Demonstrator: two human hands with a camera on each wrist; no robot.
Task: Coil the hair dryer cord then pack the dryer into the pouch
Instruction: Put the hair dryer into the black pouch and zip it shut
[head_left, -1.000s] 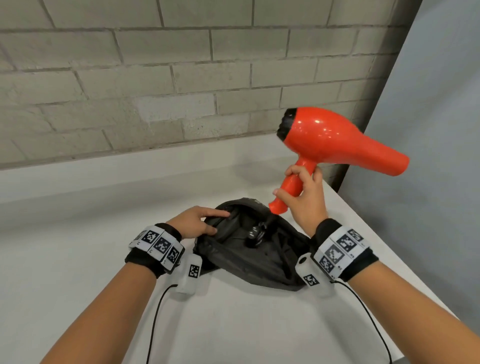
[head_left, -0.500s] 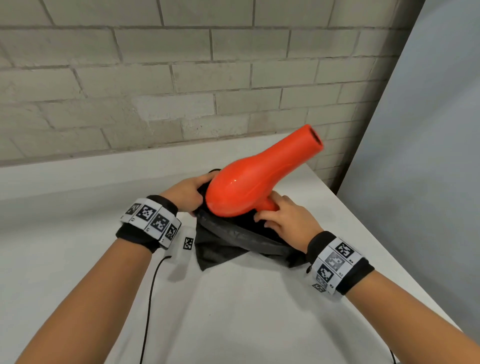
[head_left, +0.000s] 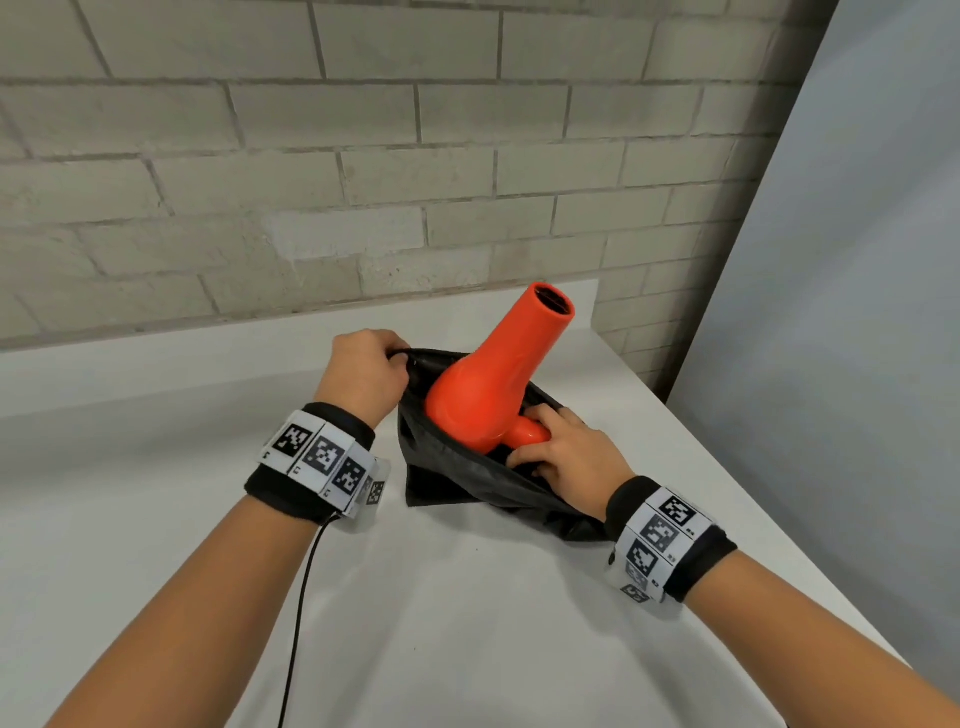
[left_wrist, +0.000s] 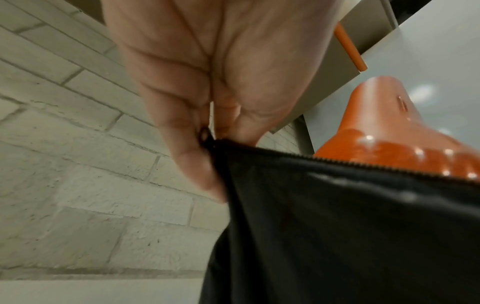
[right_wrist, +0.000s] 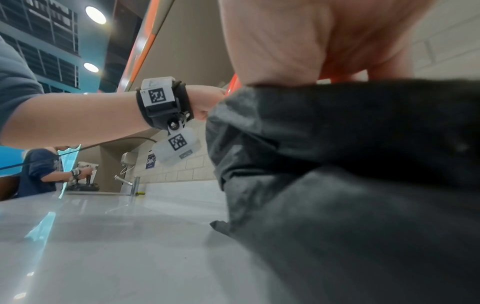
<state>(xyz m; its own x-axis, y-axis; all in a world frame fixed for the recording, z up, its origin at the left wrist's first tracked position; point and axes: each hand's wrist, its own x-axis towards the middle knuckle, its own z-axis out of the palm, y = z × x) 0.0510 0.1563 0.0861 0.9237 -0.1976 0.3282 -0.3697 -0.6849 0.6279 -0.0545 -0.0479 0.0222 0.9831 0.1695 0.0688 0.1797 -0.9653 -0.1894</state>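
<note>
**Dryer half inside the pouch**

We see the orange hair dryer (head_left: 488, 384) sitting partly in the open black pouch (head_left: 457, 467) on the white table (head_left: 467, 623), nozzle tilted upward. Our left hand (head_left: 363, 374) pinches the pouch's zipper edge; our right hand (head_left: 566, 457) grips the dryer's handle inside the opening.

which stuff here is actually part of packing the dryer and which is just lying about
Part of the job:
- orange hair dryer, partly inside the pouch
- black pouch, mouth open
- left hand, gripping the pouch's edge
- right hand, on the dryer's handle

Just there:
- counter
- brick wall
- tap
</note>
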